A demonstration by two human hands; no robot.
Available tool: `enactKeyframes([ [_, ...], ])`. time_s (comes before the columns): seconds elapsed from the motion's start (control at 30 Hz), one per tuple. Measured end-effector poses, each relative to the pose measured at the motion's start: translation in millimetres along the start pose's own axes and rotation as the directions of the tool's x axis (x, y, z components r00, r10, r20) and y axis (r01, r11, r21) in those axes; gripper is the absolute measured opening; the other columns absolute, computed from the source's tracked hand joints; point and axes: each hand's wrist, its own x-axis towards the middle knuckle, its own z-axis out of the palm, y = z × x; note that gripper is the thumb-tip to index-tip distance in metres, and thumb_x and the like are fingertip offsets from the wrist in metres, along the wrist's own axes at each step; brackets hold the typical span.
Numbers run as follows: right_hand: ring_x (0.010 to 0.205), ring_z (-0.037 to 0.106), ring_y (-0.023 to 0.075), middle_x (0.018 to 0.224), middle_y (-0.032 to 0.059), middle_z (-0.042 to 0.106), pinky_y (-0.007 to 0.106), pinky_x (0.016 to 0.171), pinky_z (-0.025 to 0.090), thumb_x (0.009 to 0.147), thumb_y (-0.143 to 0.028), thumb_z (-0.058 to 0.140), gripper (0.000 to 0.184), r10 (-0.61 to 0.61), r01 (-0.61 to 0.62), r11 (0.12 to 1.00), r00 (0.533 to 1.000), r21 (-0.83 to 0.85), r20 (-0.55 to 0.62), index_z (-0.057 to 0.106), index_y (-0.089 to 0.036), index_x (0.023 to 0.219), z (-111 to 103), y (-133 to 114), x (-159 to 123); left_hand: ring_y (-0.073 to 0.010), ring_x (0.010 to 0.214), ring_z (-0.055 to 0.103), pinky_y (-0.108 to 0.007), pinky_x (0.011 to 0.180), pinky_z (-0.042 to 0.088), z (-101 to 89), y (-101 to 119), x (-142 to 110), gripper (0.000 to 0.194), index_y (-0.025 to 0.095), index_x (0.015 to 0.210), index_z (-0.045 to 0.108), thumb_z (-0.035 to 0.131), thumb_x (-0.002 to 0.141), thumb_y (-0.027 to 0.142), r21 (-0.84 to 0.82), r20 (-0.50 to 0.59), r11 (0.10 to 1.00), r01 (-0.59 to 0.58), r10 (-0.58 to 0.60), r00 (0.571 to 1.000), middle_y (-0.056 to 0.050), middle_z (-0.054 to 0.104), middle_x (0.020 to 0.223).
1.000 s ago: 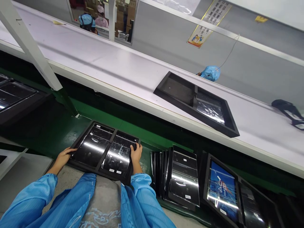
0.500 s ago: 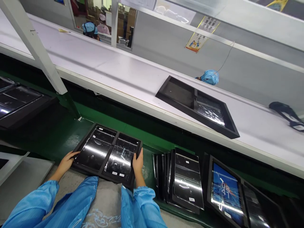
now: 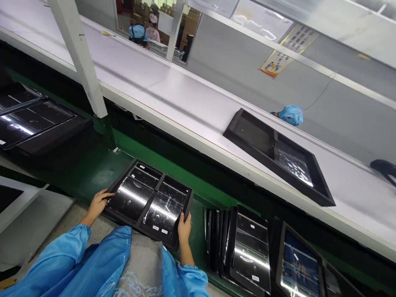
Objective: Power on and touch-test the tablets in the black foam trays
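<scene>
Clearly, both hands hold one black two-slot tray (image 3: 150, 201) at eight o'clock in the view: the left hand (image 3: 98, 204) has its fingers closed over the tray's left edge, and the right hand (image 3: 185, 229) grips the right edge. Two glossy screens (image 3: 168, 205) fill its slots, one lettered "Android". At five o'clock, black panels (image 3: 250, 247) lean together, too overlapped to count. One other black tray (image 3: 272, 164) sits at three o'clock on the white counter (image 3: 170, 86).
</scene>
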Motion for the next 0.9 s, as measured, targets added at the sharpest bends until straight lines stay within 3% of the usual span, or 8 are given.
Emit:
enactKeyframes([
  [0.17,0.117,0.063,0.0374,0.129,0.0223,0.064,0.045,0.097,0.046,0.080,-0.064,0.038,0.080,0.026,-0.026,0.999,1.000,-0.047,0.006,0.048,-0.008,0.137,-4.2,-3.4,-0.4,-0.0302,0.142,0.037,-0.050,0.122,0.027,0.3,-0.8,5.5,0.048,0.030,0.087,0.079,0.049,0.056,0.010,0.046,0.034,0.996,-0.074,0.072,0.997,0.000,0.063,0.132],
  [0.9,0.119,0.062,0.0379,0.130,0.0267,0.062,0.046,0.098,0.047,0.079,-0.078,0.029,0.097,-0.061,0.066,0.971,0.998,-0.231,0.028,0.046,-0.002,0.138,-14.7,4.5,18.5,-0.0271,0.141,0.038,-0.046,0.120,0.027,14.0,5.7,6.5,0.044,0.028,0.088,0.079,0.050,0.057,0.013,-0.043,0.024,0.999,-0.033,0.034,0.999,0.002,0.063,0.135],
])
